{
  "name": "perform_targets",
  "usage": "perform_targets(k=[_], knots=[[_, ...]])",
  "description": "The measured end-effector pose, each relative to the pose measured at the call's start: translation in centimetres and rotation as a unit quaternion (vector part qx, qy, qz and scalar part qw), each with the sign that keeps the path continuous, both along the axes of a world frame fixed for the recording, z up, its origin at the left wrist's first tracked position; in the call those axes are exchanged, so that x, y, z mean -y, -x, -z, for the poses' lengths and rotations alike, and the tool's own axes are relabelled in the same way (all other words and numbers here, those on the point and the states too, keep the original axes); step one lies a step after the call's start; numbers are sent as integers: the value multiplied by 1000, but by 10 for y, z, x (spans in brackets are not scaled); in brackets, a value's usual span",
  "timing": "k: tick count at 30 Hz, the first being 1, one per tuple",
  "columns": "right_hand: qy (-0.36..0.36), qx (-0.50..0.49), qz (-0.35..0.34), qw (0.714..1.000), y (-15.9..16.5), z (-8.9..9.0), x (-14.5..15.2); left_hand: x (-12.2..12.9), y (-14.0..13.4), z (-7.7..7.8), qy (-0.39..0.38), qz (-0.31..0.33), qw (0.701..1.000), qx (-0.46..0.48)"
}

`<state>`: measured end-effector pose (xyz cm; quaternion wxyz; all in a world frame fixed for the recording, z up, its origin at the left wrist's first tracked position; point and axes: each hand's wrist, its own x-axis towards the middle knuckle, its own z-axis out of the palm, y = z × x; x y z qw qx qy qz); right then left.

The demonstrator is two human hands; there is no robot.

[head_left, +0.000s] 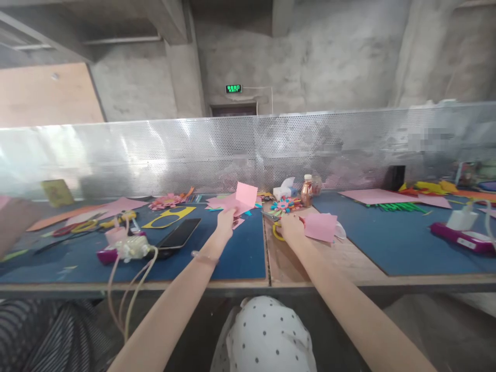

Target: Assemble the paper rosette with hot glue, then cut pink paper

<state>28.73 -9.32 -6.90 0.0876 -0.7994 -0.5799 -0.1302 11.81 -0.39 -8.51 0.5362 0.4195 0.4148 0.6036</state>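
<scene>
A pink piece of paper stands up from my left hand, whose fingers are pinched on its lower edge. My right hand is closed around yellow-handled scissors. Their metal blades point left, toward the paper but apart from it. Beside my right hand, on its right, lies another pink paper piece, with a whitish round item partly behind it. A colourful paper flower lies just beyond my right hand. More pink and blue paper scraps lie behind my left hand, partly hidden.
A phone, a purple power strip with plugs and cords, and a yellow cut-out sheet lie to the left. A bottle and tissue pack stand behind. A perforated metal screen borders the table. Another person's arm shows far left.
</scene>
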Motion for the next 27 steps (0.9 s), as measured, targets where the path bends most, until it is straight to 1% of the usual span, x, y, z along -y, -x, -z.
perform_targets(k=[4,9,14,18,22,27], knots=[[-22,15,-6,1000,-1,2,0,2,0,-1,-3,5,1000,4],[-92,30,-21,995,-7,9,-3,5,0,-2,-5,6,1000,7],[-148,-1,2,989,-16,18,-11,9,-1,-5,-12,-6,1000,15],[-185,-39,15,982,-21,22,-17,7,-1,-6,-20,-25,999,24],[-244,-74,23,967,-19,18,-19,5,-1,-6,-33,-27,999,23],[-308,-125,16,943,-13,6,-21,4,-2,-5,-51,-32,998,12]])
